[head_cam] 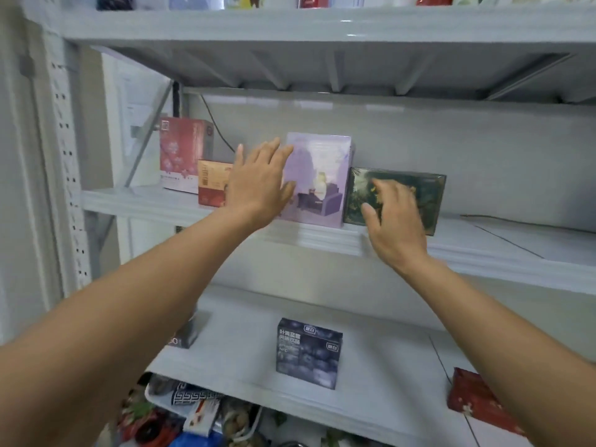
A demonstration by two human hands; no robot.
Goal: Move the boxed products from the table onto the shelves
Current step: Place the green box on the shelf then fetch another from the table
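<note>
A tall lilac box (322,182) stands upright on the middle shelf (483,250). My left hand (258,185) lies flat against its left front with straight fingers. To its right lies a dark green box (429,195) on its long side, touching the lilac box. My right hand (395,217) is in front of the green box, fingers curled onto its front face and thumb at its lower left. A pink-red box (182,154) and a smaller red and gold box (211,183) stand left of my left hand.
The lower shelf (387,366) carries a dark blue box (308,353), a red patterned box (477,401) at the right and a grey box (188,330) behind my left arm. The top shelf (322,27) holds several packages. A bin of mixed goods (193,414) sits below.
</note>
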